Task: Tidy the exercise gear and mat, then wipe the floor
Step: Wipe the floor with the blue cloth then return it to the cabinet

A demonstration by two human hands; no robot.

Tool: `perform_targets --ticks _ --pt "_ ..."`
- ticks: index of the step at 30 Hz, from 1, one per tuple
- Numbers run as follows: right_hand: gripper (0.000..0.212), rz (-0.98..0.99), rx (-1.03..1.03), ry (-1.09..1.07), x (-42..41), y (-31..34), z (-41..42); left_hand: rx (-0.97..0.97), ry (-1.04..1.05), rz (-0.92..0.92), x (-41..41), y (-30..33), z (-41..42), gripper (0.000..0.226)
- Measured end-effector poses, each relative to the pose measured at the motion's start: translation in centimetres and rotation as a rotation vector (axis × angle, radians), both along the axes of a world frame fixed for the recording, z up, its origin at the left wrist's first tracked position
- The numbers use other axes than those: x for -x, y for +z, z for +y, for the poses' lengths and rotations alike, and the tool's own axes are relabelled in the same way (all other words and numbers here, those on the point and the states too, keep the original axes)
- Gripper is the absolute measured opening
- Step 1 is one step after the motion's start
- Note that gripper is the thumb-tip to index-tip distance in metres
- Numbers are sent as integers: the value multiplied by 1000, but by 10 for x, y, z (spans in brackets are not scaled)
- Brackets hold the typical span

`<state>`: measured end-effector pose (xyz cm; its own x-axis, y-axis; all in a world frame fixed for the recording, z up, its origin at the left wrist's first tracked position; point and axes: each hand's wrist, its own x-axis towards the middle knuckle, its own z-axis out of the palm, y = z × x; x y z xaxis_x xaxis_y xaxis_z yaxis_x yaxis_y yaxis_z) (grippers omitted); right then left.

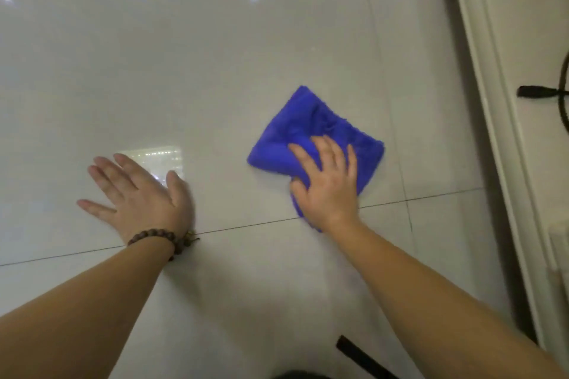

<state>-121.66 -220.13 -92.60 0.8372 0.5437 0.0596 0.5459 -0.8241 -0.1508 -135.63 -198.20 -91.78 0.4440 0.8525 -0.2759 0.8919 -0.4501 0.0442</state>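
As I look down from the head camera, my right hand (pixel 328 184) presses with spread fingers on the near corner of a blue fluffy cloth (pixel 311 129), folded to a rough square with one corner pointing away from me. It lies on the glossy white tile floor (pixel 215 71). My left hand (pixel 138 194) rests flat and spread, well apart to its left.

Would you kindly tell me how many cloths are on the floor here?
1: a blue cloth lies on the tiled floor under the right hand. No other shows, though the view is limited.
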Motion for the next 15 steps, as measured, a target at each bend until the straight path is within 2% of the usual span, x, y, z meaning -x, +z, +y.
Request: perform_targets --ticks 3,6,7,8,10,13,14,15 --pt "52 -3 46 -273 -40 5 -78 -12 -3 -17 -1 2 -1 80" --pt "53 49 -20 -584 -24 3 -52 -15 -5 -6 1 1 0 81" --pt "54 32 -35 -608 -9 4 -33 -12 -9 -6 2 0 0 80" --pt "55 25 -24 -542 7 5 -16 -8 -15 -5 2 -1 1 80" --pt "56 71 34 -261 33 7 -3 18 -13 -11 0 0 4 78" --pt "58 69 39 122 16 9 -43 97 -15 -103 4 8 9 74" --pt "61 44 49 166 5 8 -62 111 -21 -151 11 12 12 73" --pt "66 37 72 116 -6 8 -81 99 -26 -181 23 17 15 73"
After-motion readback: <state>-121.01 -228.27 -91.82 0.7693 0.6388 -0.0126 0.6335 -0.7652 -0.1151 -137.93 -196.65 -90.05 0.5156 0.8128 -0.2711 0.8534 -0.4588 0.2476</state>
